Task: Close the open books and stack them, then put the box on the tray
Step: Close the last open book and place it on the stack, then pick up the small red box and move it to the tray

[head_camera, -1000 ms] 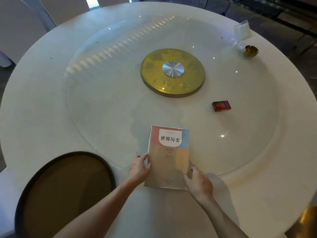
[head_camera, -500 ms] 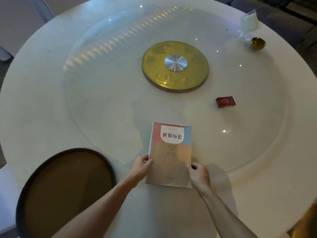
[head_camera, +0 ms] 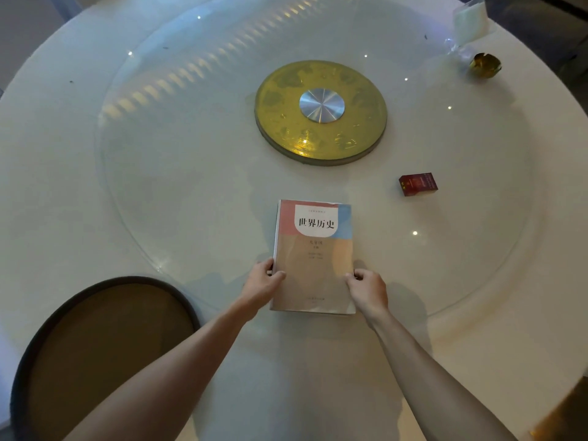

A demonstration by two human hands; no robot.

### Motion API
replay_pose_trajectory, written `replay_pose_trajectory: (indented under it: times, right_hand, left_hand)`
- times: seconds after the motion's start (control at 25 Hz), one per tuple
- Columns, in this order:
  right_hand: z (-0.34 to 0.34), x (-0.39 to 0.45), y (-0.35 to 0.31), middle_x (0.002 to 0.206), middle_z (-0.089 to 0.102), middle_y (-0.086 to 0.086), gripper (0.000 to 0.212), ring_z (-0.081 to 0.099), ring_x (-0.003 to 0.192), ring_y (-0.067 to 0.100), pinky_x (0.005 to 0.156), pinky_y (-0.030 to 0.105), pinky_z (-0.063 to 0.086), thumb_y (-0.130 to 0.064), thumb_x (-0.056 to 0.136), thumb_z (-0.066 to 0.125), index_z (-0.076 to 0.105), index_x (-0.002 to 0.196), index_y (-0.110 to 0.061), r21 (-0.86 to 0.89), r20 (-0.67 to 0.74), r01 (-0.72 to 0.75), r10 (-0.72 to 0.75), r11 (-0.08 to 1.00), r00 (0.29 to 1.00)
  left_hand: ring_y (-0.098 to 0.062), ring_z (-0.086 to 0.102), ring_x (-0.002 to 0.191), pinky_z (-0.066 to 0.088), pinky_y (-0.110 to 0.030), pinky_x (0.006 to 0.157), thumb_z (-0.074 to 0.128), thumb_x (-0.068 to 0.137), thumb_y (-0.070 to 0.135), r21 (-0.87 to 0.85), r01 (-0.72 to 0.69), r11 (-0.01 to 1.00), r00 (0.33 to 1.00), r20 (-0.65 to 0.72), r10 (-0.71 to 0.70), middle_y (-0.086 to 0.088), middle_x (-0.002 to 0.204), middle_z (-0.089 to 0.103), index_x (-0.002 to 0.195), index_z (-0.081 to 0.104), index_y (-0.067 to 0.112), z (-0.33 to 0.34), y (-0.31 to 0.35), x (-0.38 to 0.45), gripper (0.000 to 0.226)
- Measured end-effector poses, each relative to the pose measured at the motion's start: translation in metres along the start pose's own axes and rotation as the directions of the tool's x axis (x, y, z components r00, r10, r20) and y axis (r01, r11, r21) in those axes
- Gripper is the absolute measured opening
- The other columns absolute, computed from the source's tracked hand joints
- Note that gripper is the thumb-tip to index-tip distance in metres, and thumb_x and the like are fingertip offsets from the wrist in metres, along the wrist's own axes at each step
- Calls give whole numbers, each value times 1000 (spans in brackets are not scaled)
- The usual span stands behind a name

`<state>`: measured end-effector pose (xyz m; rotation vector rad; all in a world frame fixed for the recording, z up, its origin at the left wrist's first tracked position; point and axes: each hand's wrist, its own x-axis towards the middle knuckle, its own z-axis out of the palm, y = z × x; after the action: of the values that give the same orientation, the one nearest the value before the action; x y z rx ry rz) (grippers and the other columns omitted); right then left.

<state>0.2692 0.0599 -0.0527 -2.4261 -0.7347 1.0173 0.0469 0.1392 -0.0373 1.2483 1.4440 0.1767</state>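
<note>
A closed book [head_camera: 313,249] with a pink, blue and tan cover lies on top of a stack near the front of the round table; white page edges show under it at the left. My left hand [head_camera: 261,286] grips the stack's left edge, thumb on the cover. My right hand [head_camera: 369,289] grips its right edge. A small dark red box [head_camera: 417,183] lies flat on the glass to the upper right, apart from both hands. A round dark-rimmed brown tray [head_camera: 95,351] sits at the lower left.
A gold disc with a silver hub [head_camera: 320,111] marks the centre of the glass turntable [head_camera: 191,160]. At the far right stand a small gold dish [head_camera: 484,65] and a clear plastic holder [head_camera: 469,22].
Both hands have slid up the book's sides and closed on its edges. The stack now lies squarer to me.
</note>
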Motion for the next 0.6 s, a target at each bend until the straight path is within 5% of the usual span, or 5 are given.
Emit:
replay_pose_trajectory:
  times: [0.12, 0.24, 0.36, 0.48, 0.6]
  right_hand:
    - [-1, 3, 3, 60, 60, 6, 37, 53, 62, 26, 54, 36, 36, -25, 93, 62, 56, 60, -9, -31, 20, 22, -21, 999, 1000]
    - [-5, 10, 8, 89, 78, 6, 24, 71, 84, 26, 75, 41, 58, -33, 89, 67, 75, 90, -10, 12, 100, 17, -18, 1000, 995]
    - [-20, 26, 10, 105, 78, 6, 39, 74, 98, 26, 89, 46, 60, -38, 83, 73, 73, 113, -13, 32, 187, -7, 1, 999, 982]
    - [-42, 44, 5, 94, 76, 5, 26, 72, 81, 20, 80, 40, 59, -33, 86, 73, 74, 105, -14, 56, 231, 32, -44, 998, 972]
    - [-74, 75, 1, 83, 73, 8, 8, 71, 72, 25, 73, 40, 58, -27, 90, 73, 72, 85, -20, 85, 174, 59, -73, 995, 982]
  left_hand:
    - [-21, 69, 99, 57, -38, 85, 53, 83, 29, 53, 1, 999, 1000, -18, 0, -8, 119, 65, 111, 70, 19, 2, -3, 4, 35]
    - [-23, 68, 99, 54, -34, 76, 56, 89, 25, 120, 40, 992, 996, -82, -31, -7, 116, 67, 113, 69, 12, 7, 6, 10, 30]
    - [-29, 60, 107, 52, -43, 93, 57, 88, 30, 161, 29, 987, 978, -210, 5, -12, 114, 60, 120, 64, 11, 16, 33, 24, 38]
    - [-29, 51, 117, 43, -41, 103, 60, 91, 27, 270, -81, 960, 938, -304, 165, -13, 121, 54, 134, 56, 13, 30, 69, 37, 46]
    - [-15, 58, 110, 48, -34, 100, 63, 93, 26, 215, -225, 951, 939, -212, 270, -4, 128, 60, 135, 61, 15, 54, 111, 55, 43]
